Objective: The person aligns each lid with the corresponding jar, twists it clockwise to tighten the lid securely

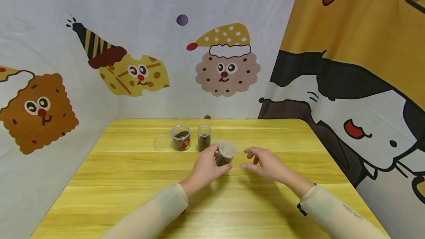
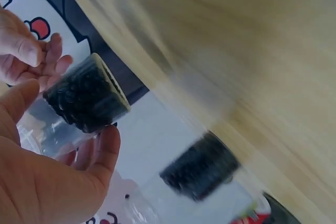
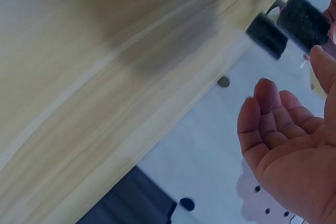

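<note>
My left hand [image 1: 206,164] grips a small clear jar [image 1: 223,159] part-filled with dark pieces, thumb on its near side. The jar tilts toward me, its pale round top facing up. In the left wrist view, the fingers curl around the same jar [image 2: 86,95] and the dark fill gathers at its base. My right hand [image 1: 267,164] hovers just right of the jar, fingers loosely bent with nothing between them. In the right wrist view, that hand [image 3: 294,150] shows its palm, apart from the jar [image 3: 303,23].
Behind the left hand stands a second slim clear jar [image 1: 204,139] with dark contents. Left of it is a wider jar [image 1: 180,139] with a red label, and a clear round lid [image 1: 162,143] lies beside that. A patterned curtain [image 1: 146,21] hangs behind the wooden table [image 1: 132,180].
</note>
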Demonstrator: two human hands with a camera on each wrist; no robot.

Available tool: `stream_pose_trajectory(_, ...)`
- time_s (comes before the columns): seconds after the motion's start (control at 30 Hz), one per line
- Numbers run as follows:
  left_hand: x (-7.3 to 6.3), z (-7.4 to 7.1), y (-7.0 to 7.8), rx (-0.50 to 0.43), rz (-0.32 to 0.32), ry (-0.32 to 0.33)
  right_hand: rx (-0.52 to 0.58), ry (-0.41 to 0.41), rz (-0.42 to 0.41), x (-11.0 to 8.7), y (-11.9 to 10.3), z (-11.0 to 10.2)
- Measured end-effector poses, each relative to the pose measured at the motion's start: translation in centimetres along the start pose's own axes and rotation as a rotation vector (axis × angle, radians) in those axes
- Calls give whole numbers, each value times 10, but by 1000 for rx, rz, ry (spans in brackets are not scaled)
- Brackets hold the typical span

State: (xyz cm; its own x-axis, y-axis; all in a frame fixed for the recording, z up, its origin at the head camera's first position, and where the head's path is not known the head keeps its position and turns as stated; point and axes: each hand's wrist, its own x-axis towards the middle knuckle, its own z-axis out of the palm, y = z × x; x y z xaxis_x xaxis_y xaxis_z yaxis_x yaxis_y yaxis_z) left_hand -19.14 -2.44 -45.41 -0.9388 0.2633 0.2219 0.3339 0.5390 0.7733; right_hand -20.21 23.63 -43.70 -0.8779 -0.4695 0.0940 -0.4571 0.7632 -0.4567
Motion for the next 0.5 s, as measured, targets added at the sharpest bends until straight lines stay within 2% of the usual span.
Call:
stream_pose_trajectory(0.1,16,12,7,-82,-37,-7,-18,4,53,-1,9,-4)
stream_pose_trajectory(0.2,33,26,13,-119,-82,-14,-45,-9,104,1,16,-8)
stream_pose_trajectory(0.5,76,61,25,-37,-191,25,-67,-49,186,8,35,-16)
